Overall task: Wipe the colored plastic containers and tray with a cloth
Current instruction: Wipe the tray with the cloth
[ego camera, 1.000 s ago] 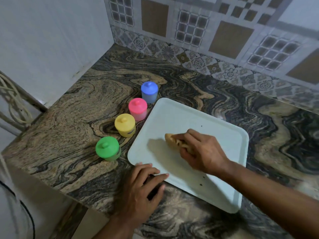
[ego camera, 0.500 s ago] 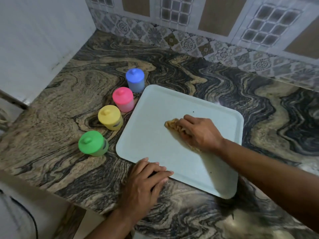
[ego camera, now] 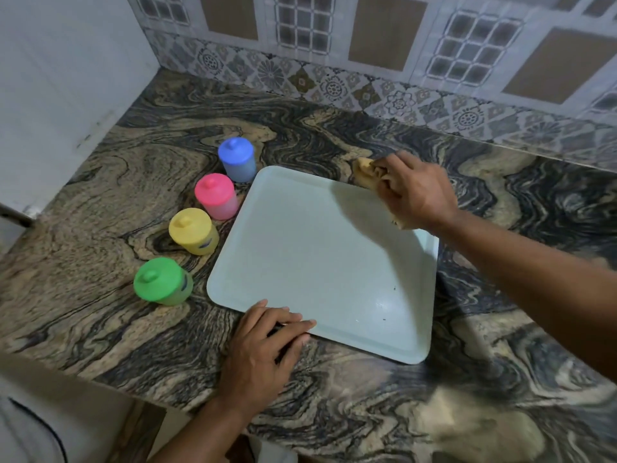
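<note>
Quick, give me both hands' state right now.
Left hand: open, fingers resting on the tray near edge.
Right hand: grips the cloth at the far edge.

Pale tray (ego camera: pixel 320 262) lies flat; blue (ego camera: pixel 236 159), pink (ego camera: pixel 216 196), yellow (ego camera: pixel 193 230), green containers (ego camera: pixel 161 281) stand lidded leftward; tan cloth (ego camera: pixel 367 172) bunched at its far edge.

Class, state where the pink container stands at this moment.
In the head view, the pink container stands on the counter left of the tray, between the blue container and the yellow container.

Two bare forearms and hands (ego camera: pixel 263 349), no sleeves, rings or watch in view.
</note>
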